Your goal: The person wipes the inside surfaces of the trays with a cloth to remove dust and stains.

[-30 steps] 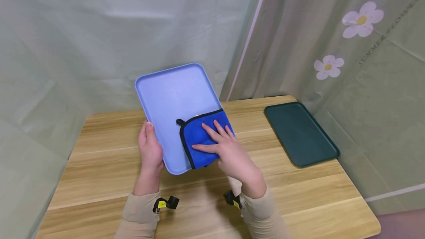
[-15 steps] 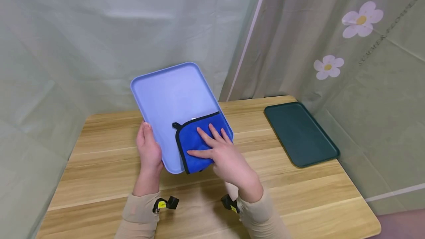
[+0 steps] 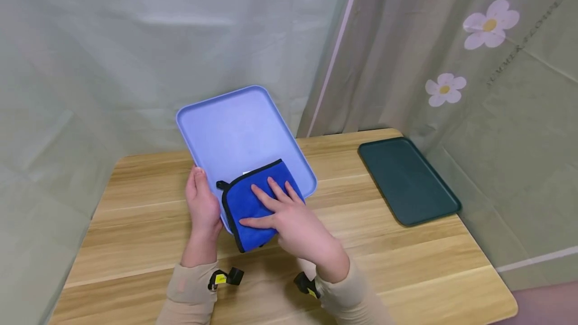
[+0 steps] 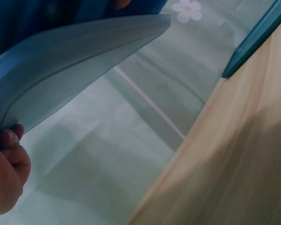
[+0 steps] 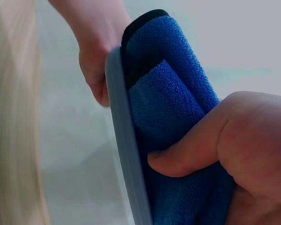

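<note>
In the head view my left hand (image 3: 203,204) grips the left edge of a light blue tray (image 3: 235,129), held tilted above the table. A folded blue cloth (image 3: 253,189) with black edging and a small loop covers the tray's lower part and overhangs its near edge. My right hand (image 3: 291,222) lies on the cloth with its fingers spread. In the right wrist view the right thumb (image 5: 187,154) lies against the cloth's fluffy folded layers, so the cloth is pinched between thumb and fingers. The left wrist view shows the tray's underside and curled left fingers (image 4: 11,140).
A dark green tray (image 3: 408,182) lies flat on the wooden table (image 3: 135,234) at the right. Pale curtains (image 3: 135,54) hang behind and at the sides, with printed flowers on the right one. Each wrist carries a small black camera.
My right hand and the cloth have slid left and toward me across the blue tray, baring its right corner. The blue tray has shifted slightly left; my left hand keeps its grip.
</note>
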Demonstrator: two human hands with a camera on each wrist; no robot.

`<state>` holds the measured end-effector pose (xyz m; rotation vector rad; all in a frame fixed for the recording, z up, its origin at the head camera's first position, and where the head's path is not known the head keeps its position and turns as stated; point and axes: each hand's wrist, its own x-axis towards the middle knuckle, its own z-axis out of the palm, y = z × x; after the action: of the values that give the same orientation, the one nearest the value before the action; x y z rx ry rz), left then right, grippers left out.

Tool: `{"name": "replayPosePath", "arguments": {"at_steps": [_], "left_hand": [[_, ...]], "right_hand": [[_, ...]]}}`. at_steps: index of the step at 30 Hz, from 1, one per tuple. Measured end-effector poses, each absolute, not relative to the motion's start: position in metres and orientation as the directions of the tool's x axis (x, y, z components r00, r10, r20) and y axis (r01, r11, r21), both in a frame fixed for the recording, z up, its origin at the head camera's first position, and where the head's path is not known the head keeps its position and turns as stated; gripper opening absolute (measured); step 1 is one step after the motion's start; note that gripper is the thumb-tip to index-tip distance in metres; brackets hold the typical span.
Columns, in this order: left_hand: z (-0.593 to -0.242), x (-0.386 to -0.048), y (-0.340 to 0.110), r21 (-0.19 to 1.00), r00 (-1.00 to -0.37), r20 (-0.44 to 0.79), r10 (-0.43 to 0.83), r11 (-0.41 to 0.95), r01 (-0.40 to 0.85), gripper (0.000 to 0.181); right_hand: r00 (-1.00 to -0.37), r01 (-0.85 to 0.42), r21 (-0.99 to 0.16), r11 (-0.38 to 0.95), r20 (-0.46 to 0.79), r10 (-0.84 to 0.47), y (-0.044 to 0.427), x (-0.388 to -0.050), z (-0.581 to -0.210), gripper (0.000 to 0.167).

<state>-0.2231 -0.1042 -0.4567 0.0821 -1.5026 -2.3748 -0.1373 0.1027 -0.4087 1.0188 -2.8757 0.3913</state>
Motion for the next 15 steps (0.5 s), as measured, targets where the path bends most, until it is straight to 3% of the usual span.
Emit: {"name": "replayPosePath", "arguments": {"at_steps": [7, 15], "left_hand": [[-0.457, -0.223, -0.106, 0.896, -0.944, 0.126, -0.306, -0.372, 0.241, 0.053], [-0.456, -0.224, -0.104, 0.891, -0.942, 0.114, -0.314, -0.388, 0.237, 0.048]], "right_hand": [[-0.759, -0.651, -0.198, 0.733, 0.144, -0.635, 0.096, -0.135, -0.409, 0.092], [-0.730, -0.680, -0.262, 0.685, 0.161, -0.664, 0.108, -0.141, -0.410, 0.096]]}}
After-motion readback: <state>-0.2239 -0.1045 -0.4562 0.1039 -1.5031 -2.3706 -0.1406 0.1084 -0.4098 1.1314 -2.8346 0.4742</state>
